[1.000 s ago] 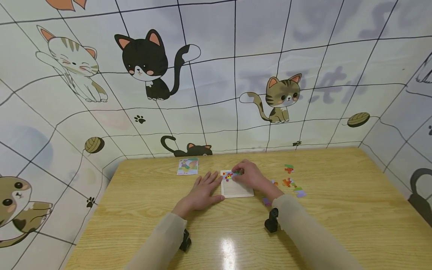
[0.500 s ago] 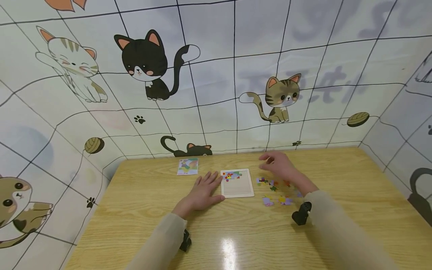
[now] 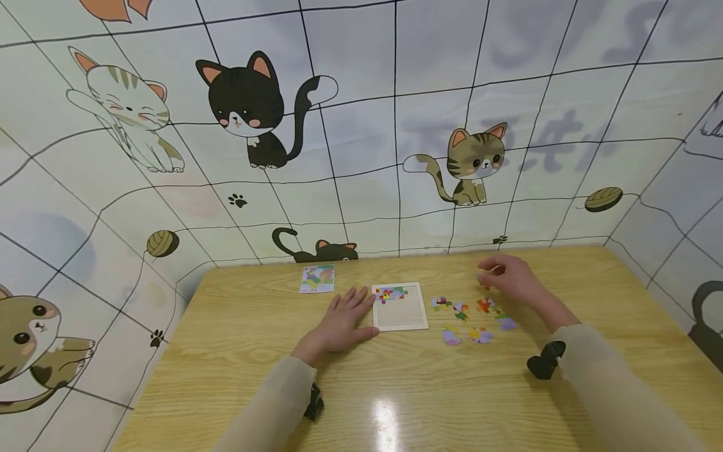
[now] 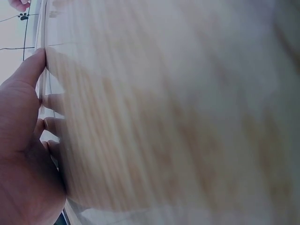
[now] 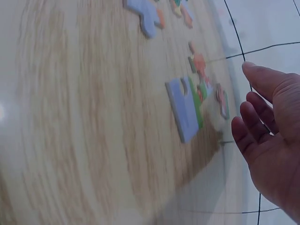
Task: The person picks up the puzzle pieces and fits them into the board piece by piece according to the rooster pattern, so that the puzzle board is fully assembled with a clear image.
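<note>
A white puzzle tray lies mid-table with a few coloured pieces fitted along its far edge. My left hand rests flat on the table, fingers straight, touching the tray's left edge. My right hand hovers open above the far end of the loose puzzle pieces scattered right of the tray. It holds nothing. In the right wrist view a purple and green piece lies just below the relaxed fingers.
A small picture card lies at the back left of the wooden table. Cat-patterned walls close the table on three sides. A black wrist mount sits on each sleeve.
My right hand left the tray, where it pressed a piece in, and swept right to hover over the loose pieces. My left hand stayed put.
</note>
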A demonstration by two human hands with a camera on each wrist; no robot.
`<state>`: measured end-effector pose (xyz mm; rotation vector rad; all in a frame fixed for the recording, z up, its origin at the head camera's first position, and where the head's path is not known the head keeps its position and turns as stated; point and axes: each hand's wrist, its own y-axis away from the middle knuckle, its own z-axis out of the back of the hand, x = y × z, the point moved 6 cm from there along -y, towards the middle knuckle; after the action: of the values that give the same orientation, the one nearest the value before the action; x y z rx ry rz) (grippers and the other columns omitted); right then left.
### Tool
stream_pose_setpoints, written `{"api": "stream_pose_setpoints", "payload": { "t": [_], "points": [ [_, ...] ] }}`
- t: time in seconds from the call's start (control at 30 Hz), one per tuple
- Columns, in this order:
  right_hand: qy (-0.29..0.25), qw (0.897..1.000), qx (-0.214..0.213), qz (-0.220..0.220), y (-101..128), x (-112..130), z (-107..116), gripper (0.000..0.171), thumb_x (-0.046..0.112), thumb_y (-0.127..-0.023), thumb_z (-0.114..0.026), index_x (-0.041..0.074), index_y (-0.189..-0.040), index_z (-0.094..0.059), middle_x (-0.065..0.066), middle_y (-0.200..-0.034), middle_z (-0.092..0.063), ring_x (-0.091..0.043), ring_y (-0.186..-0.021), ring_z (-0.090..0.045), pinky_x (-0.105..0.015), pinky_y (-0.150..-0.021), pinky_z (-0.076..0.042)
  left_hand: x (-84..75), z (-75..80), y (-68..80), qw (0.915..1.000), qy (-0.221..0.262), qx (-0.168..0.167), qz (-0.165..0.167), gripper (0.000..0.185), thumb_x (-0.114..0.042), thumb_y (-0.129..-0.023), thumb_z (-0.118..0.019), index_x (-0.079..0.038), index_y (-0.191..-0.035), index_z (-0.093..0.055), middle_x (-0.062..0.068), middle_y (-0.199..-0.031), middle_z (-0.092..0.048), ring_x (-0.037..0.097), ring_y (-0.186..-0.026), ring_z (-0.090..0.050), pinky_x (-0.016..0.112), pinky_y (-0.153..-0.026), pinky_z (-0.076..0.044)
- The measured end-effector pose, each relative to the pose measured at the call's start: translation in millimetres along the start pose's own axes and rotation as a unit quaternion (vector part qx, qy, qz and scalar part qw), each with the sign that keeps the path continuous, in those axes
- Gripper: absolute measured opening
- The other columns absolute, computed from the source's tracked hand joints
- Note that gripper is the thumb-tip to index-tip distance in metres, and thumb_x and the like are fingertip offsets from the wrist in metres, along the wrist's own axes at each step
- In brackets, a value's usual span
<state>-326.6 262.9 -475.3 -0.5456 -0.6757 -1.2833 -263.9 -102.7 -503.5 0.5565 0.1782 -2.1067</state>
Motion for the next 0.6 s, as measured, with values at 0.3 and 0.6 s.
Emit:
{"api": "stream_pose_setpoints", "payload": {
  "t": [0.3,0.6],
  "points": [
    [0.021,1.000,0.016,0.004,2.1,-21.0,2.0,0.046,0.023,-0.097,-0.074,-0.008,-0.129,-0.063,-0.021,-0.116,-0.065,-0.032,-0.103,-0.058,-0.040,-0.082,-0.049,-0.9,0.1,-0.2,1.0000,-0.005,0.000,0.001,0.076,-0.047,-0.102,-0.059,-0.011,-0.163,-0.030,0.013,-0.170,-0.018,0.038,-0.156,-0.009,0.063,-0.121,-0.006],
    [0.026,0.999,0.039,0.021,2.3,-30.6,4.0,0.046,0.023,-0.098,-0.073,-0.008,-0.130,-0.063,-0.023,-0.121,-0.063,-0.033,-0.105,-0.057,-0.044,-0.086,-0.048,3.0,-4.2,-2.4,1.0000,-0.005,0.003,0.000,0.077,-0.048,-0.103,-0.058,-0.010,-0.163,-0.028,0.013,-0.170,-0.015,0.036,-0.156,-0.006,0.062,-0.121,-0.004]
  ]
}}
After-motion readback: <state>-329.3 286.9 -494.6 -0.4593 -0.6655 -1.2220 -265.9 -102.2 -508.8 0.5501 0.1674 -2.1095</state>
